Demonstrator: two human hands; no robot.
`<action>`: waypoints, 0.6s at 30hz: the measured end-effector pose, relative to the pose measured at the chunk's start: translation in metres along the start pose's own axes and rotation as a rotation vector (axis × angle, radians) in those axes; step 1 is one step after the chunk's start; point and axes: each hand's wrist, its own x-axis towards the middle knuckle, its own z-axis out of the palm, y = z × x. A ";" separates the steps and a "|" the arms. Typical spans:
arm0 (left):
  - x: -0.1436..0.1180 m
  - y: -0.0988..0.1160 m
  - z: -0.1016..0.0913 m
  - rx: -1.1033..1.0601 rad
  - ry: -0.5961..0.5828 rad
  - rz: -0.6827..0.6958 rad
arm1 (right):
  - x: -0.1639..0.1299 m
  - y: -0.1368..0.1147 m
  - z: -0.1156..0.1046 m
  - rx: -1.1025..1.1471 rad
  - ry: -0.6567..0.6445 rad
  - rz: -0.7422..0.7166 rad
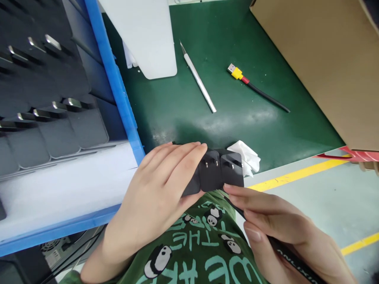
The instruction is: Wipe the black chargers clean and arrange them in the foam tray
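Note:
My left hand point(162, 177) is closed around a row of black plug-in power adapters point(211, 171), held just in front of the green shirt. Two of them show plainly past my fingers, their metal prongs facing up; the rest lie hidden under the hand. My right hand point(278, 227) grips a slim black pen-like tool point(291, 258) with white lettering, its thin tip pointing at the lower edge of the adapters. A fingertip of that hand touches the end adapter's bottom corner. Behind the adapters lies a crumpled white tissue point(247, 157).
On the left, a blue-edged box point(130, 130) holds several more black adapters point(89, 126), prongs up. A craft knife point(199, 81) and a short USB cable point(257, 88) lie on the green table point(189, 130). A white panel point(151, 39) and a cardboard box point(325, 59) stand farther back.

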 end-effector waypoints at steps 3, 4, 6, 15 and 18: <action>0.000 0.000 0.000 0.001 -0.001 0.003 | 0.000 0.001 -0.001 0.006 -0.027 -0.037; -0.001 0.000 0.000 -0.001 -0.001 0.005 | 0.000 0.001 -0.001 0.010 -0.025 -0.041; -0.001 0.000 0.000 -0.005 -0.006 0.001 | 0.000 0.001 -0.001 0.017 -0.008 -0.029; -0.001 0.001 -0.001 -0.003 -0.017 -0.011 | 0.000 0.003 -0.001 0.016 -0.025 -0.035; 0.000 0.000 0.000 -0.007 -0.012 -0.006 | -0.002 0.004 -0.003 0.013 -0.037 -0.031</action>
